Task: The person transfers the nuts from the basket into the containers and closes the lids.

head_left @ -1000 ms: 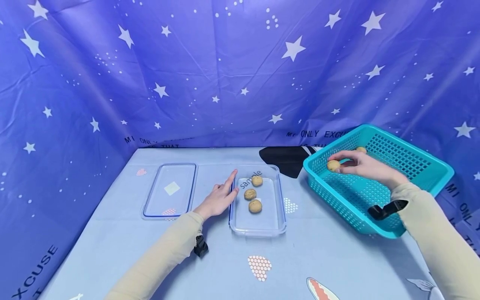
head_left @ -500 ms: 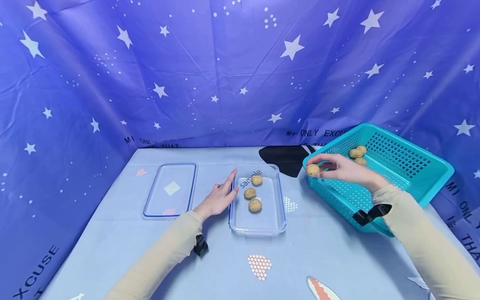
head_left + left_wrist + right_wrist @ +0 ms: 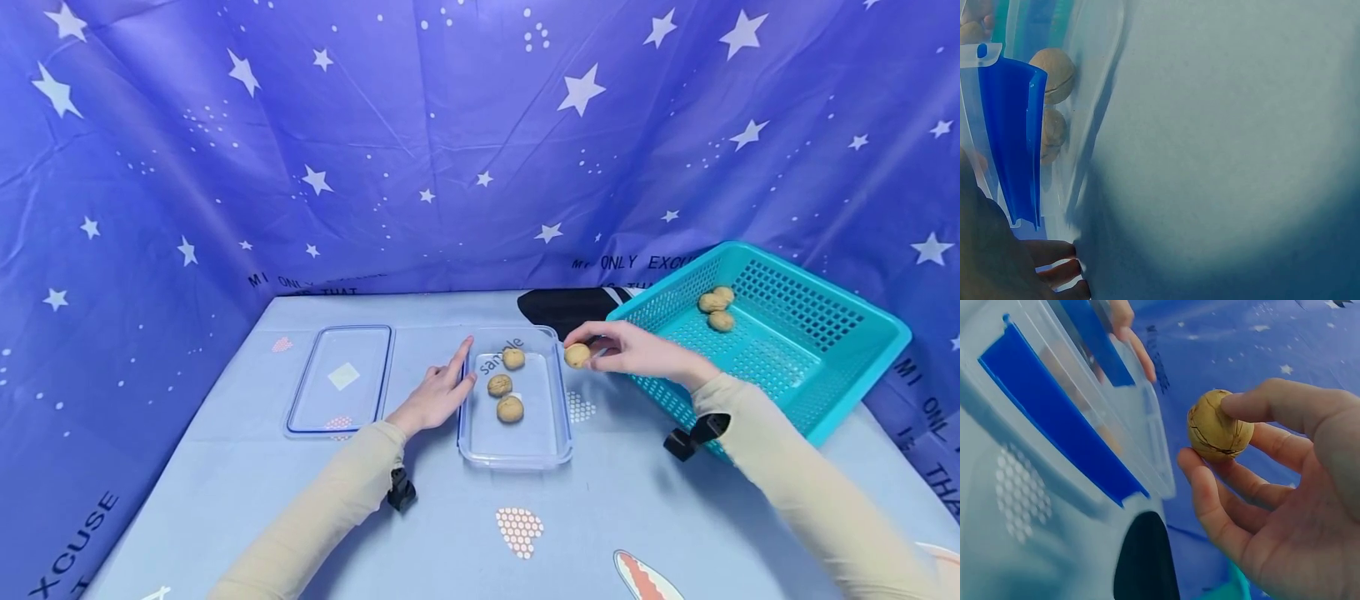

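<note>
Between thumb and fingertips my right hand (image 3: 637,350) pinches a walnut (image 3: 1219,427), held just off the right wall of a clear plastic container (image 3: 551,433). Inside that container lie three walnuts, one of them the front walnut (image 3: 510,409). My left hand (image 3: 437,396) rests at the container's left side, index finger stretched along the rim and thumb touching the edge. The left wrist view shows the container's blue side clip (image 3: 1013,137) and curled lower fingers (image 3: 1054,252) on the cloth.
A teal basket (image 3: 847,417) stands at the right, holding three walnuts (image 3: 722,322) near its far left corner. A clear lid with a blue seal (image 3: 341,350) lies flat left of the container. A starry blue curtain (image 3: 420,125) hangs behind the table.
My right hand has carried the walnut leftward out of the basket to the container's right side, uncovering the walnuts left in the basket. My left hand has stayed in place.
</note>
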Demonstrator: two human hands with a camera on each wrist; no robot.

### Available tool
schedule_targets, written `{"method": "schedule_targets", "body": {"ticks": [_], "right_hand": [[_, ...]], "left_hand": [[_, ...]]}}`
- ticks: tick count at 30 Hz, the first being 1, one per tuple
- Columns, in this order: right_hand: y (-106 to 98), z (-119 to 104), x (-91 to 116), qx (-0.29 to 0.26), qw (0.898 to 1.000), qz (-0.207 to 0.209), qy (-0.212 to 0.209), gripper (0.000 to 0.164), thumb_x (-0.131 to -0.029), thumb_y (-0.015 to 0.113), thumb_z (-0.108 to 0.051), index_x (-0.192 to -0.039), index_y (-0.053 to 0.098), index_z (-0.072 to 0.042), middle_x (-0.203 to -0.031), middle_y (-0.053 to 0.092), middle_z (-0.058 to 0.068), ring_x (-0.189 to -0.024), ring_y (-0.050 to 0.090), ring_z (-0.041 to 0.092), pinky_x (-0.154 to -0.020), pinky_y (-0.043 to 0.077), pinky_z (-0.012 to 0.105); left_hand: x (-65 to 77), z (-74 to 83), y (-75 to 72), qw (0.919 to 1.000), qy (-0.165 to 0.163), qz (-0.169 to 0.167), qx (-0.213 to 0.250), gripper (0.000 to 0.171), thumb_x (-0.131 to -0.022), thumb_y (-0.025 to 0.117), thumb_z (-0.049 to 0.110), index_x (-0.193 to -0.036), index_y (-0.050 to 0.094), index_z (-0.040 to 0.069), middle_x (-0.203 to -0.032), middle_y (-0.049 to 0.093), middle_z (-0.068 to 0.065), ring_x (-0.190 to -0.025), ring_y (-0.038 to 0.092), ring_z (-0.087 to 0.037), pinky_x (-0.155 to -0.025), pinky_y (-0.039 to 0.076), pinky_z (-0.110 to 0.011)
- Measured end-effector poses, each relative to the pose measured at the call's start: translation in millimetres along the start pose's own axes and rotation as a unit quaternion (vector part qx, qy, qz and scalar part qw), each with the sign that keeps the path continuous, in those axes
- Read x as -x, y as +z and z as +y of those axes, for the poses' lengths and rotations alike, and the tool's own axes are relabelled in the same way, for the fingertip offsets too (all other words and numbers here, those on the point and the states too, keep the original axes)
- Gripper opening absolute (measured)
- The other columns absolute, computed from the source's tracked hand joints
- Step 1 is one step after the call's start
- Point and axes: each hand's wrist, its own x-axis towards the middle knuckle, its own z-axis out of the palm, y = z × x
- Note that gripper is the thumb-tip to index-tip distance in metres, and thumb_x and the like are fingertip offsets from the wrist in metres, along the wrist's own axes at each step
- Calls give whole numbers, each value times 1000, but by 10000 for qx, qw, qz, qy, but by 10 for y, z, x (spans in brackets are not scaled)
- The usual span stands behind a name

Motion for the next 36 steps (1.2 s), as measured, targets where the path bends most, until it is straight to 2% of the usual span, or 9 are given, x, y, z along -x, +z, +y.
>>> {"method": "schedule_targets", "body": {"ticks": [9, 13, 17, 21, 29, 36], "right_hand": [[279, 6, -219, 8, 9991, -301, -301, 37, -89, 59, 5, -126, 56, 5, -123, 59, 19, -101, 62, 28, -81, 55, 35], [371, 3, -285, 118, 9990, -299, -325, 36, -89, 62, 1, -125, 58, 4, -122, 59, 18, -98, 62, 27, -80, 55, 33], [417, 13, -324, 155, 9990, -209, -352, 36, -90, 61, 1, -125, 56, 9, -121, 60, 20, -95, 63, 27, -82, 54, 36], [416, 7, -317, 119, 9995, -149, -262, 35, -92, 59, 2, -125, 56, 10, -120, 58, 24, -96, 62, 29, -84, 53, 38], [315, -21, -178, 181, 9997, -78, -167, 32, -93, 57, 0, -124, 57, 8, -121, 58, 26, -98, 62, 27, -84, 53, 34], [171, -101, -22, 261, 9994, 223, -22, 29, -94, 59, -1, -123, 59, 2, -120, 60, 19, -100, 61, 35, -85, 53, 35]], "left_hand": [[-4, -9, -4, 10000, -25, -6, -3, 61, -103, 31, 45, -155, -1, 39, -156, 27, 1, -135, 30, -40, -101, 32, -64], [-4, -3, -8, 10000, -8, -10, 17, 62, -103, 32, 45, -155, -1, 38, -156, 28, 0, -135, 30, -40, -100, 33, -65], [-4, 0, -4, 10000, 3, -33, 37, 61, -104, 31, 44, -155, -1, 38, -156, 28, 0, -135, 30, -39, -101, 33, -65], [-8, -2, -4, 10000, 22, -10, 17, 61, -104, 32, 43, -156, 0, 36, -156, 29, -1, -135, 30, -40, -101, 32, -65], [-7, 9, -18, 10000, -2, -5, 14, 62, -103, 31, 45, -155, -1, 37, -156, 27, -1, -135, 30, -40, -101, 32, -65], [-5, 6, -11, 10000, -1, -17, 42, 62, -103, 31, 45, -155, -1, 38, -157, 25, 1, -136, 29, -40, -101, 32, -65]]}}
